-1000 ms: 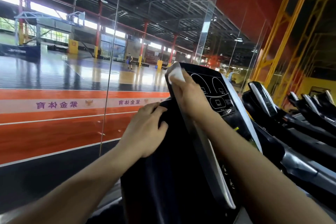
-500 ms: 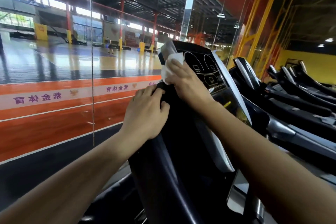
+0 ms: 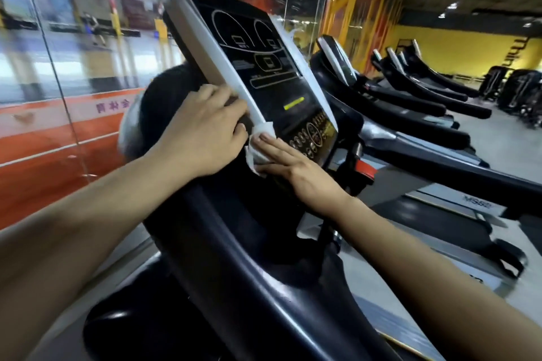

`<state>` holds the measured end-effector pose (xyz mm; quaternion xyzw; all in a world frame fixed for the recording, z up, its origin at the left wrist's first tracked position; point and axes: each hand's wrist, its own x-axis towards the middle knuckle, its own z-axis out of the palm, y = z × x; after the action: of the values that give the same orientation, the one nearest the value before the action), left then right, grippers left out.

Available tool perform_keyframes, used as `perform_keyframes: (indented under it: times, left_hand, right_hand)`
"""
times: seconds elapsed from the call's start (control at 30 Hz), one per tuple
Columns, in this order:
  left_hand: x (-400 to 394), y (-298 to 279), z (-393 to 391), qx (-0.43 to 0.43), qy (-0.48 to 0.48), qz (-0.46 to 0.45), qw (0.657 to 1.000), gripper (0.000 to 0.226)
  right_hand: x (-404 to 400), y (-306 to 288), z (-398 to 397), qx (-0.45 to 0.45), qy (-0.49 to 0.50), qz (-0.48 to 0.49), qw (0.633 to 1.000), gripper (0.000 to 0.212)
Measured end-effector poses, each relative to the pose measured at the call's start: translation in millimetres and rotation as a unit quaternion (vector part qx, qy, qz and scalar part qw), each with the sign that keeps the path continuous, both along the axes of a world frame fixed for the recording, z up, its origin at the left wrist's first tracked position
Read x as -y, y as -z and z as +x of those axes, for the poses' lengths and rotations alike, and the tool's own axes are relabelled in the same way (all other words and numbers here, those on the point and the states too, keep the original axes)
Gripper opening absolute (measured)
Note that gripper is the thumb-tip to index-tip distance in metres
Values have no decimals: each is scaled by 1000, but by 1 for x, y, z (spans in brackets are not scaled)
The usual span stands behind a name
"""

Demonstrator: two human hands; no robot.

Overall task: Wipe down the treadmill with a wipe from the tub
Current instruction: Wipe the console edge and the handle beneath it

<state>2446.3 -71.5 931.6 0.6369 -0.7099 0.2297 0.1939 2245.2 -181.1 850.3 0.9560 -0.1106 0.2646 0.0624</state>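
Observation:
The treadmill console (image 3: pixel 264 67) is a black panel with white side trim, tilted up in front of me. My left hand (image 3: pixel 202 132) grips the console's left side, fingers curled onto the edge by the white trim. My right hand (image 3: pixel 296 167) lies with straight fingers on a bunched white wipe (image 3: pixel 259 145) and presses it against the lower left corner of the console, just below the end of the trim. The two hands almost touch. The black handlebar (image 3: pixel 252 267) runs down toward me. No tub is in view.
A glass wall (image 3: pixel 58 67) stands close on the left, with an orange court floor behind it. A row of other treadmills (image 3: pixel 410 91) stretches off to the right. This treadmill's belt deck (image 3: pixel 457 208) lies lower right.
My right hand slid the wipe down from the console's top left corner along the left trim to its lower end. My left hand stayed on the console's side. My view swung right.

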Motion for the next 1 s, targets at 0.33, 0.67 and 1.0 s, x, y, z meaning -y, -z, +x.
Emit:
perform_keyframes:
  times: [0.33, 0.67, 1.0]
  left_hand:
    - [19, 33, -70, 47, 2, 100, 994, 49]
    - [24, 53, -89, 126, -88, 111, 982, 55]
    - [42, 77, -122, 166, -101, 96, 976, 51]
  right_hand:
    - [6, 30, -86, 46, 17, 50, 998, 24]
    - [48, 92, -163, 140, 148, 227, 952, 58]
    - [42, 100, -141, 200, 182, 232, 934, 43]
